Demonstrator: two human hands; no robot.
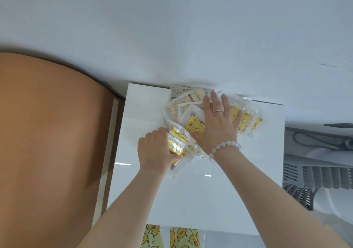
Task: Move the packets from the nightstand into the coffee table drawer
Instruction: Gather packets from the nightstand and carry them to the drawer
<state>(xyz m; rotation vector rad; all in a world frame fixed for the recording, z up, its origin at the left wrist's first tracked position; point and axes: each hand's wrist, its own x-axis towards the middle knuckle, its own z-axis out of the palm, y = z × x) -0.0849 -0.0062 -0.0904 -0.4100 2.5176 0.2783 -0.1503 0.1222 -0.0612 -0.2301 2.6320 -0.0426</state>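
A pale wall [172, 28] stands behind, tan padded panel [47, 133] left, grey grilled appliance [315, 175] right

Print on packets [193, 100] illegible.

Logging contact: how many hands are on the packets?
2: the left hand grips yellow packets at the near-left edge of the pile; the right hand lies flat across its middle.
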